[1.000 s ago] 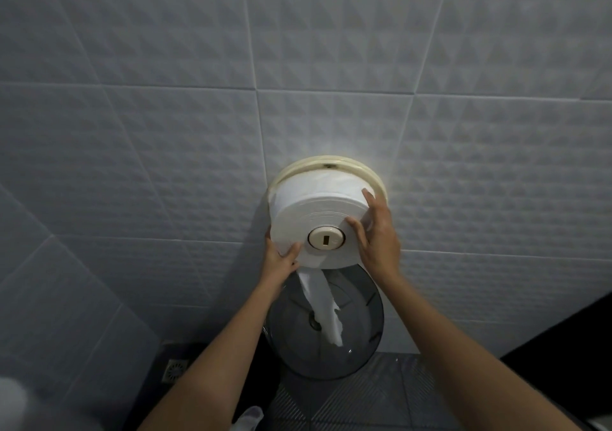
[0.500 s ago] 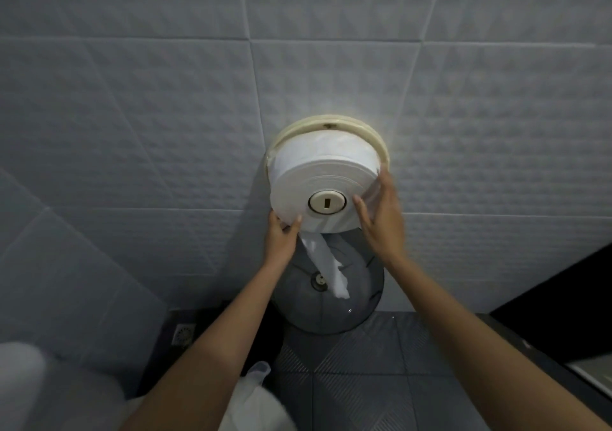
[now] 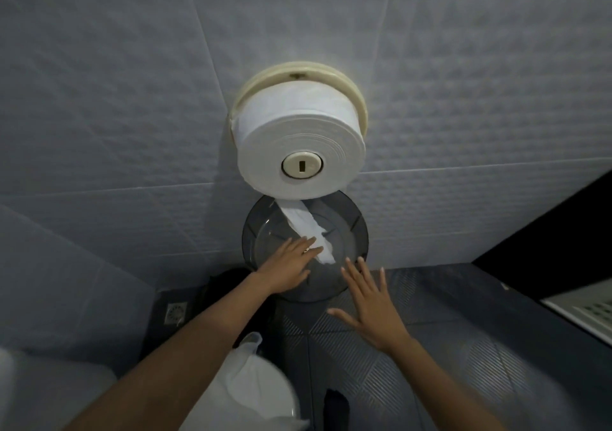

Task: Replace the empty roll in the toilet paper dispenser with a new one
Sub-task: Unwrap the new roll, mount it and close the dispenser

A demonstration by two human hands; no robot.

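A full white paper roll (image 3: 291, 132) sits on the cream spindle cap (image 3: 302, 165) of the round wall dispenser (image 3: 359, 99). Its loose paper tail (image 3: 308, 232) hangs down over the dark see-through cover (image 3: 351, 232), which hangs open below the roll. My left hand (image 3: 291, 265) lies flat on the cover's left part, fingers spread, touching the tail's end. My right hand (image 3: 371, 301) hovers open at the cover's lower right edge with nothing in it.
Textured grey wall tiles surround the dispenser. Below are a dark ribbed floor (image 3: 430, 348), a floor drain (image 3: 176, 312), a white plastic bag (image 3: 251, 387) near my left forearm, and a white slatted object (image 3: 589, 311) at the right edge.
Both hands have let go of the roll and dropped down to the open cover. The view has tilted down a little, showing more floor.
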